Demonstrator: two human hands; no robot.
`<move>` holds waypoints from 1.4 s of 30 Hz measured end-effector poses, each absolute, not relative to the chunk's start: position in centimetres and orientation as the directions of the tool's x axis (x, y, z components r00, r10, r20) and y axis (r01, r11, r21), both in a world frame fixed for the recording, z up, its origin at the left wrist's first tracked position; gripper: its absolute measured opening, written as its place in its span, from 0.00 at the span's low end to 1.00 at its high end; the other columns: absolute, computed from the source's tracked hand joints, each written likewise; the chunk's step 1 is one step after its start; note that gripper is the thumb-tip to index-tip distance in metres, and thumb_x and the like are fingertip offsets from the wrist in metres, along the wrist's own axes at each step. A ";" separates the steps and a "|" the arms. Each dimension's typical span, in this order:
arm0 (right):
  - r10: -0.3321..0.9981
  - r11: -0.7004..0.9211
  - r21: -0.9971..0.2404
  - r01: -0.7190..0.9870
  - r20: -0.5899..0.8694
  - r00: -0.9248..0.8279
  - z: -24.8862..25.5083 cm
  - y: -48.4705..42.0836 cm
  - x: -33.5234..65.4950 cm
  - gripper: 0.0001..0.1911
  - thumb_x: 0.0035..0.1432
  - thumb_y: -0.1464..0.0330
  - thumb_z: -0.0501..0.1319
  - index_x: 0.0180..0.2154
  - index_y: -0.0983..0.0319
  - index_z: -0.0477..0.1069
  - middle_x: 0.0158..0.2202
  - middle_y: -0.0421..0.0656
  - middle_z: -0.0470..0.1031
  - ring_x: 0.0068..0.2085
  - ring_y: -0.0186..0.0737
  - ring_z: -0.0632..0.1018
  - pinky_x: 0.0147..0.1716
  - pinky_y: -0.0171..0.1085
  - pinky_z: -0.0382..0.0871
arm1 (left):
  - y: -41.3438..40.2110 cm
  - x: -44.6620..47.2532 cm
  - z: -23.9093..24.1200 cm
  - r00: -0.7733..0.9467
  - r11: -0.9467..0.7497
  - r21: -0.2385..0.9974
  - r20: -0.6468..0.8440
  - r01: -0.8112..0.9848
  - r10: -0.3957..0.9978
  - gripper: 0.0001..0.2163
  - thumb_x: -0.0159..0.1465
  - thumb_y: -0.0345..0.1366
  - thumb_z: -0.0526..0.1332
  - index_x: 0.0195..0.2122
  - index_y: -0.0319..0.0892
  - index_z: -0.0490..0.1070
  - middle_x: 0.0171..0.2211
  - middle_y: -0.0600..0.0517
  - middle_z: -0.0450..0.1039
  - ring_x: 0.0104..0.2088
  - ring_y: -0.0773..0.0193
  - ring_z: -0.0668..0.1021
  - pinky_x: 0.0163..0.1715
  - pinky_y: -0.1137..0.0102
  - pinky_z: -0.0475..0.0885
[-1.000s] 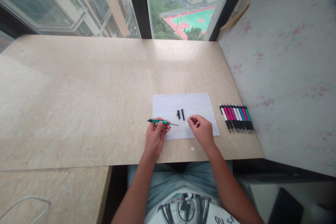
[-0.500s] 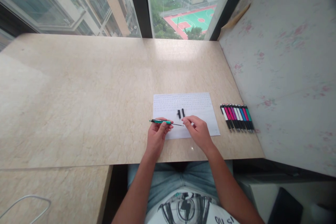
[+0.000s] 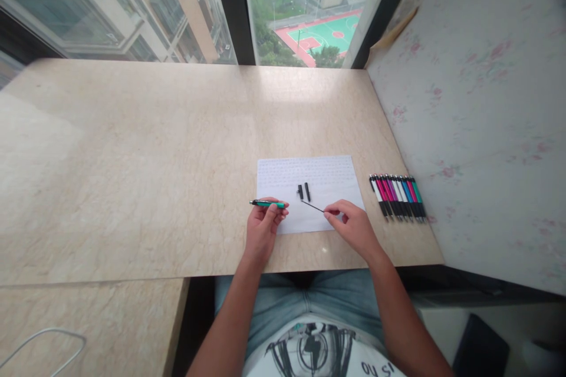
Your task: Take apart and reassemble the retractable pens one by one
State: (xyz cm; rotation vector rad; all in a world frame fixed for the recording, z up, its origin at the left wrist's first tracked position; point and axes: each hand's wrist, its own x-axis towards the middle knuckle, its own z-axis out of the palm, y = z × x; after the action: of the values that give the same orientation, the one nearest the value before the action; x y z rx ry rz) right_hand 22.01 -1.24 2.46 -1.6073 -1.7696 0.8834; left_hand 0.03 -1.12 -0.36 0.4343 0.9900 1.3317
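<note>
My left hand (image 3: 264,222) pinches a green pen barrel (image 3: 267,204) with a black clip end pointing left, held over the left edge of the paper. Between the fingertips of my right hand (image 3: 349,222) is a thin dark pen refill (image 3: 313,207), its free end pointing left and slightly up. The refill is wholly apart from the barrel. Two small black pen parts lie side by side on the written paper (image 3: 305,168), just beyond the refill: a shorter piece (image 3: 300,192) and a longer tube, probably the grip (image 3: 308,191).
A neat row of colourful pens (image 3: 398,197) lies right of the paper, beside the flowered wall (image 3: 477,129). The stone-patterned counter (image 3: 154,159) runs up to the windows. A white cable (image 3: 53,330) rests on the lower left surface.
My right hand has moved right with the refill, which has come out of the green barrel. My left hand stays nearly where it was, holding the barrel.
</note>
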 end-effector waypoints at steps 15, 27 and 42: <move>0.974 -0.182 -0.662 0.727 -0.019 0.227 0.9 -0.1 19.8 0.10 0.56 0.65 0.58 0.36 0.60 0.77 0.32 0.43 0.78 0.31 0.41 0.75 0.34 0.38 0.66 | -1.3 0.1 -0.3 -0.049 0.247 0.779 -0.335 -0.576 0.941 0.10 0.59 0.38 0.67 0.38 0.39 0.71 0.33 0.48 0.78 0.29 0.69 0.78 0.33 0.73 0.71; 0.920 -0.390 -0.918 -0.066 -0.392 0.022 1.1 -1.2 14.9 0.15 0.54 0.60 0.60 0.39 0.63 0.76 0.33 0.46 0.79 0.30 0.38 0.74 0.25 0.34 0.65 | -1.4 0.4 0.0 -0.056 0.214 0.873 -0.264 -0.439 0.963 0.09 0.59 0.39 0.67 0.37 0.40 0.73 0.36 0.46 0.78 0.32 0.65 0.78 0.37 0.69 0.71; 0.923 -0.379 -0.907 -0.185 -0.385 -0.005 0.8 -1.6 13.6 0.13 0.53 0.63 0.64 0.39 0.63 0.76 0.33 0.44 0.79 0.32 0.36 0.77 0.33 0.36 0.71 | -1.4 0.1 -0.3 -0.107 0.212 0.916 -0.262 -0.341 0.959 0.10 0.56 0.38 0.69 0.36 0.39 0.75 0.27 0.52 0.75 0.29 0.67 0.76 0.34 0.71 0.69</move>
State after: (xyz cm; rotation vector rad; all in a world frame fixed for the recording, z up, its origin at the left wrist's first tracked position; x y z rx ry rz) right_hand 13.62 -1.55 0.76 -1.3587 -0.8349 1.5467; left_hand 0.15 -1.39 -0.27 0.7123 1.1709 1.2729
